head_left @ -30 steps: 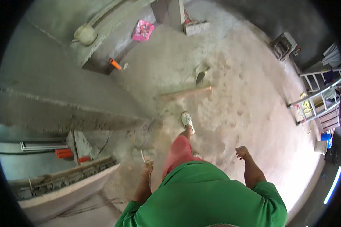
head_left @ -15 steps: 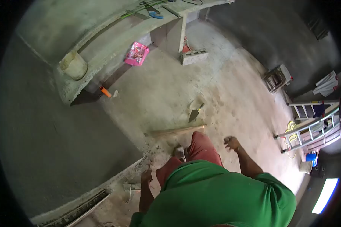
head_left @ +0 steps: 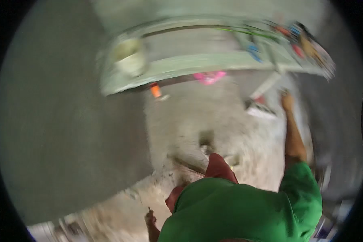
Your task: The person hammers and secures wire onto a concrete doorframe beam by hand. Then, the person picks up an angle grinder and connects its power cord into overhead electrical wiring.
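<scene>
Raised carelessly, my right hand (fingers apart or together, I can't tell) could scrape the counter's front edge.

From where I stand, the person wears a plain, bright green shirt, its short right sleeve creased at two o'clock. Dusky red legwear shows at twelve; towards eleven, a pale, blurred shoe.

shirt: matt cloth | counter: rough concrete | wall: matt
</scene>
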`<state>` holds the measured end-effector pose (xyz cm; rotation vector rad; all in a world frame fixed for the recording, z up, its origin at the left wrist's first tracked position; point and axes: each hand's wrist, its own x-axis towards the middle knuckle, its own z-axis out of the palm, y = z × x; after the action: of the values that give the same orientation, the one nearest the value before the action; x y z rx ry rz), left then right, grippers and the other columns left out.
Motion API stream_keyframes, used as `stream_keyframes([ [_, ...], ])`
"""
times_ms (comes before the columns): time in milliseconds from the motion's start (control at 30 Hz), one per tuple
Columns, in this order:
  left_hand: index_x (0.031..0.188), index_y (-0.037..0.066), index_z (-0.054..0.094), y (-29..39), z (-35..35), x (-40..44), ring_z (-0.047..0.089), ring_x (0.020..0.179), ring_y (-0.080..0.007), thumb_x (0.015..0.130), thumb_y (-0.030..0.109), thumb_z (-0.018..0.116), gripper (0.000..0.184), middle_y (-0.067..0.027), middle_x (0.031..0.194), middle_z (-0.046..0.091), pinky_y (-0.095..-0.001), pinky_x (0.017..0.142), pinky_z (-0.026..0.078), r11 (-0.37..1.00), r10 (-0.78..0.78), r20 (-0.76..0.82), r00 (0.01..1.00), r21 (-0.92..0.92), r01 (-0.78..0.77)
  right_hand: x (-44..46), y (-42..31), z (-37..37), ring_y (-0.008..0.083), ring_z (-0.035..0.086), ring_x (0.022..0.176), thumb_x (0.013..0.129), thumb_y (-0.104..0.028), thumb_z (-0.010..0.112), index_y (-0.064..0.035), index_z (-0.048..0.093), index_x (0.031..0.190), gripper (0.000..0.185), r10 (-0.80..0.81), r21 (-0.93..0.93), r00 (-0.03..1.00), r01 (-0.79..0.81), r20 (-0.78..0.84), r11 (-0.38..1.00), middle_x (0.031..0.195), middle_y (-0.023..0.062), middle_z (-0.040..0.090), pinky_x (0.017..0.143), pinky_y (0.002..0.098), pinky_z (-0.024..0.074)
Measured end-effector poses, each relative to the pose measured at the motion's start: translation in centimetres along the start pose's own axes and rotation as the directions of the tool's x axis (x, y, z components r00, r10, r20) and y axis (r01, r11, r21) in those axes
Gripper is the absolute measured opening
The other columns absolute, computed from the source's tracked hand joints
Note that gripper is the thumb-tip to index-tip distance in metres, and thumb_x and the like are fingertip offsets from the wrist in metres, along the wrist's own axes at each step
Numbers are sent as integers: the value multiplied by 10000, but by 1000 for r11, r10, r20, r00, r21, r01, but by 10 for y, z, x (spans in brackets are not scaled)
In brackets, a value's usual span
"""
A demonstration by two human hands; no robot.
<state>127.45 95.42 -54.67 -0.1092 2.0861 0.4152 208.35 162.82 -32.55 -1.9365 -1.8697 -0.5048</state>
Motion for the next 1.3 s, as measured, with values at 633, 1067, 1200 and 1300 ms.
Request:
stream_keyframes([
  [633,946,95,667,66,81,-200,488,460,-146,887,432,642,343,-19,573,486,-317,422,383,919,-242,-71,968,-335,206,234,122,212,210,523,824,872,-398,653,-118,611,965,298,342,348,559,-784,755,514,978,140,517,712,371,430],
  [1067,923,52,666,-119,57,-176,489,436,-157,910,441,619,391,-38,559,502,-326,419,405,881,-84,-77,993,-471,38,-66,-108,73,167,500,509,892,-462,666,-27,642,712,471,278,661,699,-714,658,231,596,41,556,523,359,431],
  [1200,865,52,657,-238,29,-138,487,429,-158,907,409,623,362,-38,554,500,-330,412,401,822,-26,-51,998,-570,-8,-197,-101,101,186,536,608,920,-475,572,-84,660,960,403,146,681,729,-680,669,274,715,34,562,547,367,454],
  [1300,828,59,648,-324,24,-150,474,409,-155,903,380,637,330,-34,543,492,-332,395,384,834,-27,-233,972,-541,-106,-285,-96,112,229,502,467,920,-297,607,-109,683,1121,285,138,211,337,-809,931,549,597,41,515,430,366,389],
])
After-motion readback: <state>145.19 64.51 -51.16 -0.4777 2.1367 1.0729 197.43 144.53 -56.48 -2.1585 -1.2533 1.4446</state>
